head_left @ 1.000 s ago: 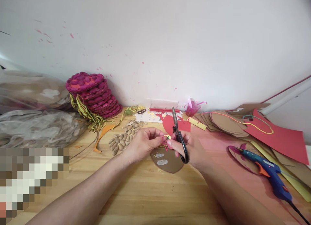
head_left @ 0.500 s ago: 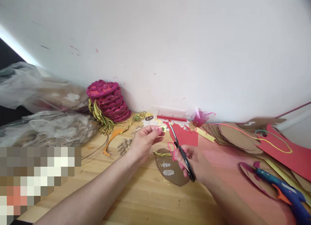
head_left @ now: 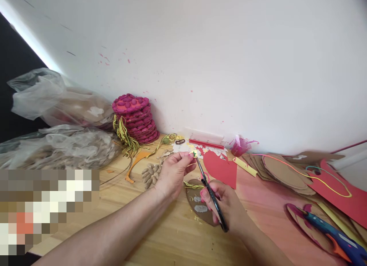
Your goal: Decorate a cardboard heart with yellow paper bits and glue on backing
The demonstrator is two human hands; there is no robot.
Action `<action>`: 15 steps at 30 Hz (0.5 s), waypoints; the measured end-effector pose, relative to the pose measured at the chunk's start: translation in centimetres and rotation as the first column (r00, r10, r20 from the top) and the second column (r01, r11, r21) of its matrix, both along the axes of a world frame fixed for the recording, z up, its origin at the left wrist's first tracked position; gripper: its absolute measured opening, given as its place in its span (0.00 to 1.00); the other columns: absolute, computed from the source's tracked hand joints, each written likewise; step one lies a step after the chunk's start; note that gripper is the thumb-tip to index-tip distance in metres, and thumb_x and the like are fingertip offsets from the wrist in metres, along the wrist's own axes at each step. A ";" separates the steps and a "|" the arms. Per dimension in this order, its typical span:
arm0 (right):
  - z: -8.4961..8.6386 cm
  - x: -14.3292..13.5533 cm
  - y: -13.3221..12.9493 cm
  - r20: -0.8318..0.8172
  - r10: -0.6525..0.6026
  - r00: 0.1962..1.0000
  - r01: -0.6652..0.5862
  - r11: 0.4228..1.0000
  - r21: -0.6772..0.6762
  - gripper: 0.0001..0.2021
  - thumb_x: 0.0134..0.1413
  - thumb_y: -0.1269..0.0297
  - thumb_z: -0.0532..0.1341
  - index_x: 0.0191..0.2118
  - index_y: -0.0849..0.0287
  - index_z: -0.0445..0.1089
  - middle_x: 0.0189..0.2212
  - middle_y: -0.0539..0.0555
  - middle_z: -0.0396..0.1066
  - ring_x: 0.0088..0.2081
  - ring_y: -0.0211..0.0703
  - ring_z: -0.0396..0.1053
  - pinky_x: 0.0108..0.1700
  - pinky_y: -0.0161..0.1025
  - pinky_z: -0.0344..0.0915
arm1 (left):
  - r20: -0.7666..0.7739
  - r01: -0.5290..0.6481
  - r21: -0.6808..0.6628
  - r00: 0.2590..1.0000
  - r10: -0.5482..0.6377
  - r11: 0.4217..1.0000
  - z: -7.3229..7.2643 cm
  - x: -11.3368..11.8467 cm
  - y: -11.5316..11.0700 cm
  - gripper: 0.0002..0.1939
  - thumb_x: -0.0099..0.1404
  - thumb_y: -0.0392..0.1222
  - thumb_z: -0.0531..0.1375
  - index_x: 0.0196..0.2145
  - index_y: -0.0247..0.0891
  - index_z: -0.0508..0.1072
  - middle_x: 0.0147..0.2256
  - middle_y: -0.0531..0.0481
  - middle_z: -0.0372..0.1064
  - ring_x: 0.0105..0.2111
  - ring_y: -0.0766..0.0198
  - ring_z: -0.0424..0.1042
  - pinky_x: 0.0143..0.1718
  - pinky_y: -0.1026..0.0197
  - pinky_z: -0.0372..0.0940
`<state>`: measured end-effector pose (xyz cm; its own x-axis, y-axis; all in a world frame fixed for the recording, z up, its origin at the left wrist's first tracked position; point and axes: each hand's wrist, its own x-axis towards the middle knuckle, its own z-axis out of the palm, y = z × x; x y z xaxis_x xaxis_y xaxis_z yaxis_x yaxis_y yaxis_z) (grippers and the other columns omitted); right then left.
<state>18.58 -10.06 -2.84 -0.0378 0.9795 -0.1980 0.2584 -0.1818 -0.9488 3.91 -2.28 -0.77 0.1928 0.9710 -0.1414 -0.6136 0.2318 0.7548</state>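
Note:
Between thumb and finger, my left hand [head_left: 175, 173] pinches a small piece of yellow paper [head_left: 195, 154] with a green star mark on it. My right hand [head_left: 225, 204] grips a pair of scissors [head_left: 210, 191] by the handles. The tips of the scissors reach the paper's lower right edge, close to my left fingertips. Under my hands a brown cardboard oval [head_left: 197, 203] lies on the table, with whitish patches, yellow scraps and a bundle of yellow-green yarn [head_left: 193, 186] at its top.
At the back left stand stacked magenta discs [head_left: 136, 118] beside plastic bags [head_left: 71, 143]. Peanuts [head_left: 150, 174] lie left of my hands. Red paper [head_left: 222, 168], a pink-stained cup [head_left: 239, 144], cardboard ovals [head_left: 282, 168] and a blue glue gun [head_left: 329, 229] are on the right.
My right hand has brought the scissors to the yellow paper; the blades now look closer together. The view has shifted slightly. My left hand keeps its pinch.

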 end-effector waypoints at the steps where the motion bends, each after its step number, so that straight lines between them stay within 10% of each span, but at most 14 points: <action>1: 0.0 0.0 0.0 -0.004 -0.004 1.000 0.004 1.000 -0.002 0.22 0.49 0.47 0.64 0.22 0.57 0.57 0.20 0.45 0.56 0.14 0.29 0.53 0.13 0.30 0.52 | 0.006 -0.004 -0.008 1.000 0.004 1.000 0.0 0.1 0.0 0.15 0.46 0.44 0.72 0.28 0.33 0.75 0.27 0.53 0.70 0.28 0.72 0.68 0.35 0.66 0.66; 15: -1.3 -0.6 0.0 0.012 -0.040 0.999 0.041 0.999 -0.011 0.21 0.47 0.46 0.65 0.24 0.59 0.61 0.20 0.43 0.56 0.11 0.28 0.55 0.11 0.30 0.56 | 0.053 -0.058 -0.072 0.997 0.062 0.996 -0.6 0.7 -0.5 0.17 0.45 0.44 0.73 0.27 0.33 0.72 0.26 0.54 0.69 0.27 0.72 0.68 0.34 0.66 0.66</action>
<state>17.95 -10.08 -4.11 0.0043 0.9780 -0.2088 0.2622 -0.2026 -0.9435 4.60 -2.76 -1.34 0.1435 0.9690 -0.2011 -0.6681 0.2447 0.7027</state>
